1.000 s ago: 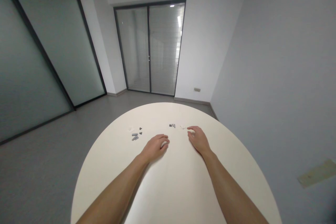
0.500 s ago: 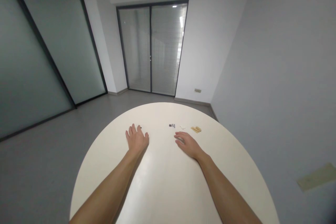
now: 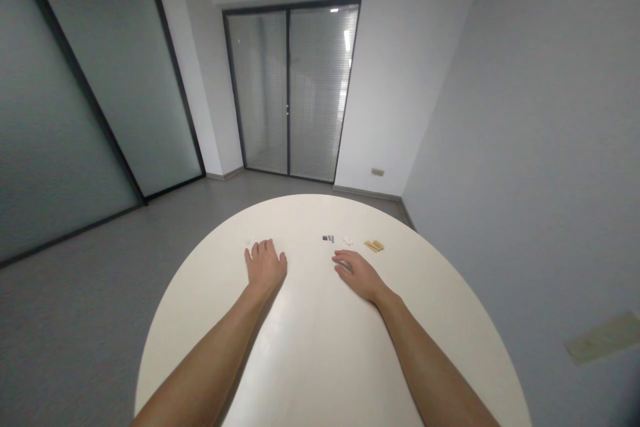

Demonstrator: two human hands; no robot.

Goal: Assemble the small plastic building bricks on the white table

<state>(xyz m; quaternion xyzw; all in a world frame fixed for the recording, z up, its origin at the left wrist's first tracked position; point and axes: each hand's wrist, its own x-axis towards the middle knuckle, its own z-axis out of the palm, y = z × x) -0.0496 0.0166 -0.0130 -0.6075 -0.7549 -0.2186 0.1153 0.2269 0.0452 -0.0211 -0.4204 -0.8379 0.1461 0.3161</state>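
Note:
My left hand (image 3: pixel 267 268) lies palm down on the white round table (image 3: pixel 313 360), fingers apart and slightly bent, thumb out to the right. Just beyond its fingertips on the left are tiny white pieces (image 3: pixel 248 242). What may be under the fingers is hidden. To the right, my right hand (image 3: pixel 357 275) rests on its side with fingers stretched loosely and a gap below the index finger; nothing shows in it. Past its fingertips lie small dark and grey pieces (image 3: pixel 329 239), a few small white pieces (image 3: pixel 348 241) and several tan, flat pieces (image 3: pixel 374 245).
The table's curved far edge lies just beyond the small pieces. Behind it are a grey floor (image 3: pixel 215 203), a glass door with blinds (image 3: pixel 320 93) and white walls. Frosted glass panels (image 3: pixel 115 80) stand on the left.
My left hand has shifted slightly right and toward me, its fingers more bent. A small dark piece by its fingertips is now out of sight, and white pieces show at its left. My right hand stays put.

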